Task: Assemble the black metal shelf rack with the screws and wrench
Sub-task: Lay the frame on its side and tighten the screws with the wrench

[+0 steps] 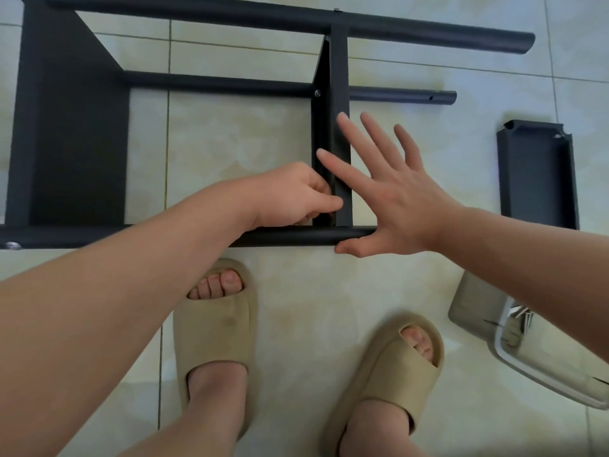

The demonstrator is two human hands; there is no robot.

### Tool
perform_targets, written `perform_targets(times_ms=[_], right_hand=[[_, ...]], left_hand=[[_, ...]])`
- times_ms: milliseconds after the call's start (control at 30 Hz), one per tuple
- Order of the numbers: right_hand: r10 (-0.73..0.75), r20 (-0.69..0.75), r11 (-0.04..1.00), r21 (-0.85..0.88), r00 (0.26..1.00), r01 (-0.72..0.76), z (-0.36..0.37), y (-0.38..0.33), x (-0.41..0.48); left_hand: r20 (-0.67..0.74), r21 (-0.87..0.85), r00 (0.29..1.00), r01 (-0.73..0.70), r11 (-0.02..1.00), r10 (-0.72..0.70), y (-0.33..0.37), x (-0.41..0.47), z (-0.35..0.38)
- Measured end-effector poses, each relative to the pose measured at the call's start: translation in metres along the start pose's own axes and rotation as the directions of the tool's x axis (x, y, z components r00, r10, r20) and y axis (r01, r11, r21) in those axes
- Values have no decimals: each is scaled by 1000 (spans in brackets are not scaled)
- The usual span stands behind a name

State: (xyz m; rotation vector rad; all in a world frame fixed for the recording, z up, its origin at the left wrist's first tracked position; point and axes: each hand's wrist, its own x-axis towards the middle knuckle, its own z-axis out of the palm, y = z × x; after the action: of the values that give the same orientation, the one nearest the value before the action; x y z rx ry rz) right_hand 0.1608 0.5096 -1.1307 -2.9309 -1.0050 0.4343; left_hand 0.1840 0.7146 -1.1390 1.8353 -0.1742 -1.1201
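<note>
left hand [296,196] curling into upright black metal shelf panel [339,77] corner, grip hidden | right hand [392,199] spreading flat, probably steadying panel

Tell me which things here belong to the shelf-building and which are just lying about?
For the job: half-built black metal rack frame; its upright black shelf panel, with the left hand and right hand at it; loose black metal shelf tray; pale plastic container holding screws.
Just there: beige foam slippers; pale tiled floor.
</note>
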Motion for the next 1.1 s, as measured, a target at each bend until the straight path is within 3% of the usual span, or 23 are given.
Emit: perform_targets(times_ms=[267, 400, 567, 733, 1100], right_hand=[[-52, 15, 999, -3, 999, 53, 6, 3, 4], [-56, 10, 998, -17, 998, 56, 7, 3, 5], [-59, -26, 998, -35, 998, 58, 6, 3, 4], [-44, -59, 998, -36, 997, 42, 7, 3, 3], [-42, -29, 998, -43, 999, 41, 6, 4, 4]], left_hand=[[93, -136, 995, 46, 990, -34, -6, -1, -7], [23, -286, 983, 179, 941, -180, -17, 7, -17], [21, -188, 980, 197, 962, -197, -19, 16, -11], [69, -282, 982, 186, 941, -174, -20, 19, -5], [11, -115, 991, 134, 984, -134, -13, 26, 5]])
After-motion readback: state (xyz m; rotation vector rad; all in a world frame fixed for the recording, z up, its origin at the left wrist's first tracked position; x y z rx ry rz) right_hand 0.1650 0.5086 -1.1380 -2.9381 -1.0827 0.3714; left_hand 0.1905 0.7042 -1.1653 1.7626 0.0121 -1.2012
